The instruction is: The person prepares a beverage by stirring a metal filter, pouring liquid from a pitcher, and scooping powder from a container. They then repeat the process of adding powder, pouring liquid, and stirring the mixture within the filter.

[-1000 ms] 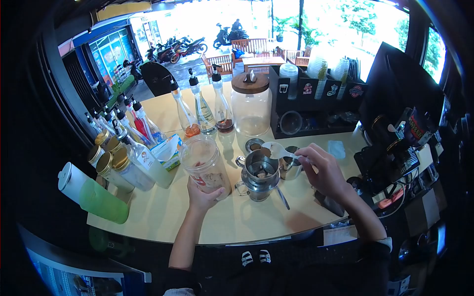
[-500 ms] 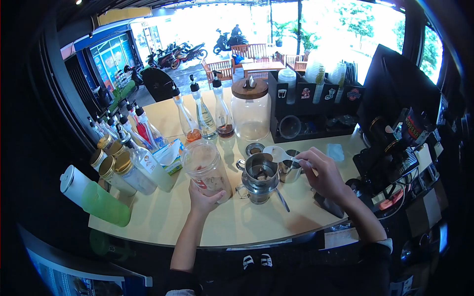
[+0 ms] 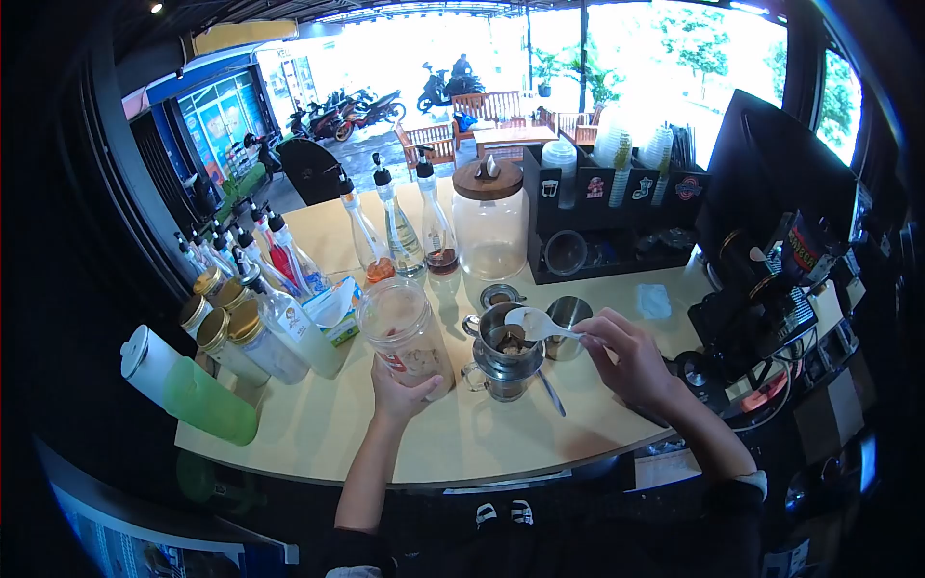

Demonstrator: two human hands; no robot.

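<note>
My left hand (image 3: pixel 405 390) is wrapped round the lower part of a clear open jar (image 3: pixel 400 323) with brownish contents, tilted slightly. Pinched in my right hand (image 3: pixel 621 356) is the handle of a white plastic spoon (image 3: pixel 533 324), whose bowl is over a metal dripper (image 3: pixel 498 345). Some brown powder shows inside the dripper. It sits on a clear glass cup (image 3: pixel 505 387), and a metal spoon handle (image 3: pixel 551 393) sticks out beside the cup. To the right stands a metal cup (image 3: pixel 568 316); a small round metal piece (image 3: pixel 498 295) lies behind the dripper.
Pump bottles (image 3: pixel 400 231), a wooden-lidded jar (image 3: pixel 489 231) and a black cup organizer (image 3: pixel 617 212) line the back. At left are gold-lidded jars (image 3: pixel 231 337), a tissue box (image 3: pixel 337 310) and a green-white bottle (image 3: pixel 188 385). A white cloth (image 3: pixel 653 301) lies at right.
My right hand and the white spoon have moved slightly down and left, and the spoon bowl is now lower over the dripper. My left hand still holds the jar.
</note>
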